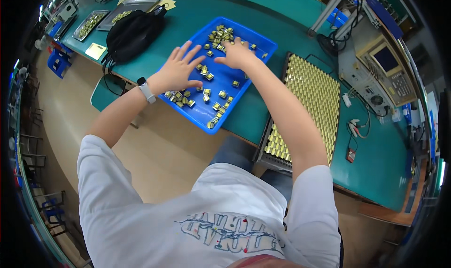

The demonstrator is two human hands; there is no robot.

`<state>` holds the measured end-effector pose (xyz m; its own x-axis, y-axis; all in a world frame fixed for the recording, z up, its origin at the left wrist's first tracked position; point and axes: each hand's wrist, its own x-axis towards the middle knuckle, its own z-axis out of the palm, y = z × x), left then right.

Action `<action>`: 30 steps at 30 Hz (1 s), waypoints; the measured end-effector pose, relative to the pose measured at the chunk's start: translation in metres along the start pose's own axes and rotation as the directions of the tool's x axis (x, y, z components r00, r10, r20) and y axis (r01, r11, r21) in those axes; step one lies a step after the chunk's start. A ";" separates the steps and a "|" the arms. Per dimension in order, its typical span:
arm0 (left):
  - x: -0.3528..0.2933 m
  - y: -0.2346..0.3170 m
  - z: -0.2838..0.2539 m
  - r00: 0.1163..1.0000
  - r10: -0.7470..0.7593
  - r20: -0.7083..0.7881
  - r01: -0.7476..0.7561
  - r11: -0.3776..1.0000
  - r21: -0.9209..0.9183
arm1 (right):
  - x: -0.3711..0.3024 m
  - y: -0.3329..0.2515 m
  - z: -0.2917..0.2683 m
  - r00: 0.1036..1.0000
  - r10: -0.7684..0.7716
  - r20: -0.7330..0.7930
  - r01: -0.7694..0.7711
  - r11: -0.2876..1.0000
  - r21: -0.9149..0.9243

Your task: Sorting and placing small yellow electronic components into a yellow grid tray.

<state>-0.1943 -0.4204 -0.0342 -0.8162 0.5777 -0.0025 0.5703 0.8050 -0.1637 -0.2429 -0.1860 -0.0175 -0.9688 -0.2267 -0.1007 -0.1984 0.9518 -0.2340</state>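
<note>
A blue plastic tray lies on the green workbench and holds several small yellow-and-grey components scattered over its floor. My left hand rests flat inside the tray with fingers spread, over a cluster of parts near its left edge; a watch is on that wrist. My right hand reaches into the tray's far half, fingers curled down onto the pile of components there. Whether it grips any part is hidden under the fingers.
To the right of the blue tray sits a large dark tray filled with rows of gold-coloured parts. A black bag lies at the left, metal trays behind it. Test instruments and cables stand at the right.
</note>
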 end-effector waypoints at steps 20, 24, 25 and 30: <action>-0.034 0.023 -0.024 0.942 0.060 0.329 0.070 0.927 -0.368 | -0.110 -0.078 0.027 0.895 -0.143 0.422 0.225 0.962 -0.153; -0.028 0.030 -0.017 0.968 0.007 0.250 0.095 0.913 -0.396 | -0.106 -0.063 0.039 0.969 -0.142 0.204 0.149 0.989 -0.018; -0.025 0.029 -0.013 0.973 -0.020 0.230 0.125 0.885 -0.448 | -0.101 -0.061 0.041 0.969 -0.141 0.202 0.147 0.989 -0.016; -0.013 0.017 -0.005 0.972 -0.067 0.224 0.173 0.848 -0.500 | -0.080 -0.059 0.040 0.978 -0.122 0.170 0.110 0.991 0.079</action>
<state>-0.1739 -0.4135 -0.0317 -0.8526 0.4776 -0.2120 0.3885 0.8507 0.3541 -0.1482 -0.2326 -0.0340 -0.8979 -0.3726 -0.2344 -0.2910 0.9019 -0.3192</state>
